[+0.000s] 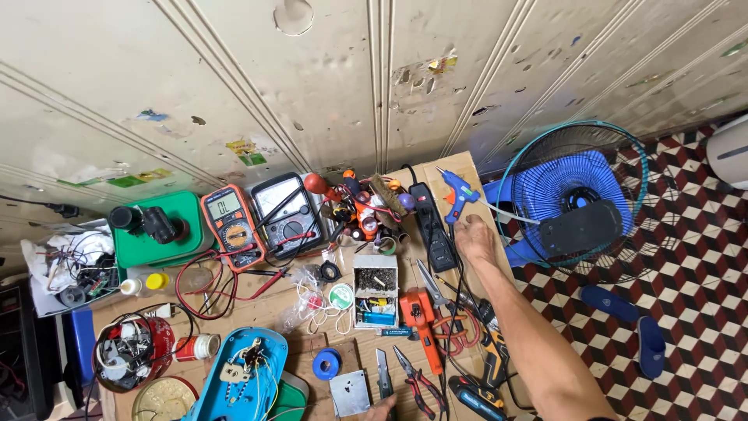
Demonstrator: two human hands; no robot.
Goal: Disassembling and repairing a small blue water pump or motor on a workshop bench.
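**A hand reaches for the little blue glue gun**

The right hand (474,238) is stretched out far across the cardboard work mat (467,168); it lies just below the blue glue gun (458,191), very near its orange trigger and handle; I cannot tell if it touches it; the fingers look bent and close together, and they hold nothing I can see. The glue gun lies on its side at the far right of the mat, beside the black power strip (435,226); its pale glue stick pokes out to the right, toward the blue fan (573,199) on the tiled floor.

The glue gun looks light and made of hard plastic; I think it will not bend or squash; the fat handle is the good place to grab; the thin tip at the far end may be hot, so keep fingers off it; its cord could snag on the other wires.

Only the fingertips of the left hand (382,409) show, at the near edge by a grey metal plate (349,392) and a utility knife (384,374); I cannot tell how its fingers are set.
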